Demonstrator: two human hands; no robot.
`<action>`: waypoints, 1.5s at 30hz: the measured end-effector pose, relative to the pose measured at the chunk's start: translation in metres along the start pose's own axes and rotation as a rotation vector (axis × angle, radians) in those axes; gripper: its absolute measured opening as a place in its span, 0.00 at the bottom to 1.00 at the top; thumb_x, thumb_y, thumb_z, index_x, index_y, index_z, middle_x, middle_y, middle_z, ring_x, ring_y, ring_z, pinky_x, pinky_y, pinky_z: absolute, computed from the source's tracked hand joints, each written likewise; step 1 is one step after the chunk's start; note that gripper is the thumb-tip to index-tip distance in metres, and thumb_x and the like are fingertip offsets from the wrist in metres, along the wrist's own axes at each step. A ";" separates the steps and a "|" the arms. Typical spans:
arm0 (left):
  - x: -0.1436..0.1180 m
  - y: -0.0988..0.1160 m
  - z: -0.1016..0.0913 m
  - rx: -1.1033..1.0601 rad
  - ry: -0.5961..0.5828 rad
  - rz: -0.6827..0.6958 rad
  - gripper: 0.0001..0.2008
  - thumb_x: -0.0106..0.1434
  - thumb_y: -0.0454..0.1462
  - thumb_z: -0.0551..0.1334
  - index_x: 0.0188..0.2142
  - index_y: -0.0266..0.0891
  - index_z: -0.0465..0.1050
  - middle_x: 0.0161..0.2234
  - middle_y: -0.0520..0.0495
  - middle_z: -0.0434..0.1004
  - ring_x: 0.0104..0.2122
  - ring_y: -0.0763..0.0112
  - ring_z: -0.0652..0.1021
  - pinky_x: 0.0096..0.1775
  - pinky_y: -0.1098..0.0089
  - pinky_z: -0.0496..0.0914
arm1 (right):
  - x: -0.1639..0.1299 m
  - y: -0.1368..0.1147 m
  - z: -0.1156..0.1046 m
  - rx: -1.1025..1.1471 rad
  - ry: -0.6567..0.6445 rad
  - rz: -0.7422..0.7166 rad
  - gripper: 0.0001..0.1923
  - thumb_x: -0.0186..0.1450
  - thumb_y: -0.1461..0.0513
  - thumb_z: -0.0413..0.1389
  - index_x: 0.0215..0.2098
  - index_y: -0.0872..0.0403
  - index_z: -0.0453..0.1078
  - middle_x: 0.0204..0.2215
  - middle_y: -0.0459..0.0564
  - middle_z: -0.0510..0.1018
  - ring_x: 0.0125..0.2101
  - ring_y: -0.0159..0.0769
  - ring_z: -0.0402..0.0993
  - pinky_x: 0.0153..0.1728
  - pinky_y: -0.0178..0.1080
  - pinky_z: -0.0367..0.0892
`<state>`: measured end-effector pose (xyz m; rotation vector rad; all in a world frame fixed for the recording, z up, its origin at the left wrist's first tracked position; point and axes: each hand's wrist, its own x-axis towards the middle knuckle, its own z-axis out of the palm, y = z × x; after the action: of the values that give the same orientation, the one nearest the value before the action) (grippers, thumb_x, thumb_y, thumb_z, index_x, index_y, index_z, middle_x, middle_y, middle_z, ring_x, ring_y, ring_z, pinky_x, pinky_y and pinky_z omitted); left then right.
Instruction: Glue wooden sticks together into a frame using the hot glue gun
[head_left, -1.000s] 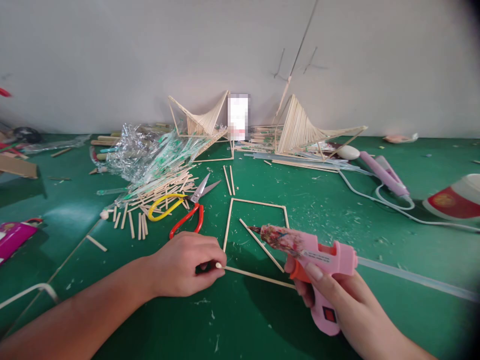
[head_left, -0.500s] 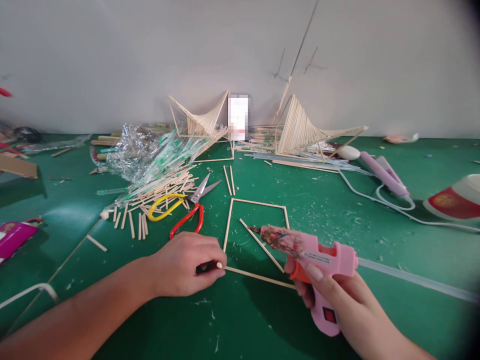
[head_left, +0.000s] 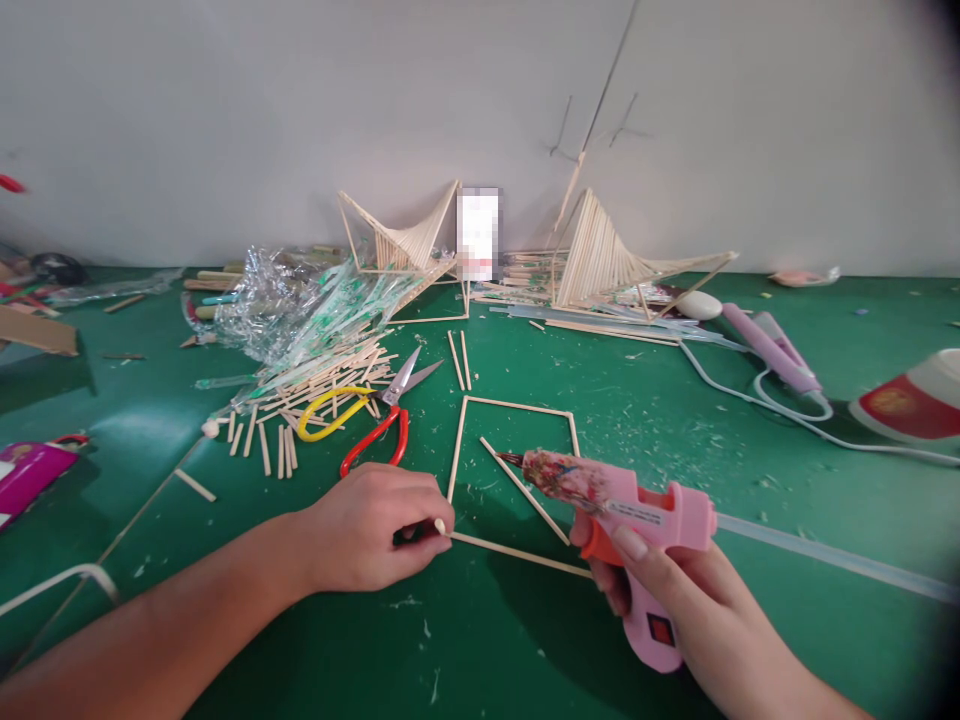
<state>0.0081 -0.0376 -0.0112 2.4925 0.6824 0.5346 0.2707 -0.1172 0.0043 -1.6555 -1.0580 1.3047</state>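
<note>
Left hand (head_left: 379, 525): nearly closed, pinching your wooden stick (head_left: 440, 526).
Right hand (head_left: 696, 602): curled around your pink glue gun (head_left: 626, 500).
Stick frame (head_left: 517, 554): between and beyond your hands; probably light, fragile; hold near corners.

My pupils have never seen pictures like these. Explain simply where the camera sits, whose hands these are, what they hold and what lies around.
There is no machine here: a person works bare-handed, and a camera worn on the head looks forward and down. Every picture comes from it and looks a little flattened. The left hand pinches a thin stick, its end poking out between the fingers. The right hand grips a pink glue gun. Between them, on a green table, lies a four-sided wooden frame. Beyond the left hand are open scissors beside a pile of loose sticks. At the back stand two stick models, and a cup sits at the right edge.
</note>
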 end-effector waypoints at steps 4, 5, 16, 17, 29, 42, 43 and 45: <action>0.001 0.000 0.000 -0.006 -0.002 0.000 0.04 0.63 0.32 0.59 0.33 0.40 0.72 0.29 0.52 0.76 0.28 0.74 0.75 0.31 0.73 0.66 | 0.000 0.000 0.000 0.004 0.005 -0.011 0.25 0.57 0.40 0.55 0.25 0.53 0.71 0.19 0.46 0.71 0.20 0.33 0.65 0.21 0.36 0.62; 0.001 0.000 0.000 -0.004 -0.004 0.000 0.04 0.63 0.33 0.59 0.33 0.40 0.72 0.29 0.52 0.76 0.28 0.74 0.75 0.31 0.73 0.66 | 0.000 -0.001 0.000 -0.002 0.004 -0.014 0.25 0.57 0.40 0.55 0.25 0.53 0.72 0.19 0.46 0.71 0.20 0.33 0.64 0.21 0.36 0.62; 0.002 0.000 0.001 0.001 -0.009 0.003 0.04 0.63 0.33 0.59 0.33 0.39 0.72 0.29 0.51 0.76 0.28 0.74 0.76 0.30 0.73 0.65 | 0.000 -0.001 -0.001 -0.028 -0.006 -0.016 0.26 0.57 0.39 0.54 0.26 0.53 0.72 0.19 0.47 0.71 0.20 0.34 0.65 0.20 0.36 0.61; 0.002 0.000 0.001 0.000 -0.009 0.003 0.04 0.63 0.33 0.59 0.33 0.39 0.72 0.29 0.51 0.76 0.28 0.74 0.76 0.30 0.73 0.65 | 0.000 -0.002 -0.001 -0.030 -0.008 -0.017 0.26 0.57 0.39 0.54 0.26 0.53 0.72 0.19 0.46 0.71 0.20 0.33 0.65 0.20 0.36 0.62; 0.002 0.000 0.001 0.009 -0.009 0.005 0.05 0.63 0.33 0.58 0.33 0.40 0.72 0.29 0.51 0.76 0.28 0.74 0.76 0.30 0.73 0.66 | 0.000 0.000 0.000 -0.006 0.003 -0.030 0.25 0.57 0.40 0.55 0.25 0.53 0.71 0.19 0.46 0.71 0.20 0.33 0.65 0.21 0.35 0.62; 0.000 0.000 0.001 0.007 -0.023 0.014 0.05 0.64 0.33 0.57 0.34 0.39 0.72 0.29 0.50 0.76 0.28 0.73 0.76 0.30 0.72 0.65 | 0.001 -0.002 0.000 -0.016 0.011 -0.026 0.24 0.57 0.41 0.55 0.25 0.52 0.72 0.19 0.47 0.72 0.20 0.34 0.66 0.20 0.36 0.62; 0.000 0.000 0.001 0.007 -0.024 0.012 0.05 0.64 0.34 0.57 0.34 0.39 0.72 0.29 0.50 0.76 0.28 0.73 0.76 0.30 0.72 0.65 | 0.001 -0.002 0.000 -0.023 0.009 -0.026 0.24 0.57 0.41 0.55 0.25 0.52 0.71 0.19 0.47 0.72 0.20 0.34 0.66 0.20 0.36 0.62; 0.000 0.000 0.002 0.005 -0.027 0.012 0.04 0.64 0.33 0.58 0.34 0.39 0.72 0.29 0.50 0.76 0.28 0.73 0.75 0.30 0.72 0.65 | 0.001 -0.002 0.000 -0.033 0.004 -0.021 0.24 0.57 0.40 0.54 0.25 0.52 0.71 0.20 0.47 0.72 0.20 0.35 0.66 0.20 0.36 0.61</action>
<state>0.0092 -0.0380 -0.0122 2.5050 0.6601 0.5033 0.2706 -0.1157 0.0056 -1.6657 -1.0971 1.2762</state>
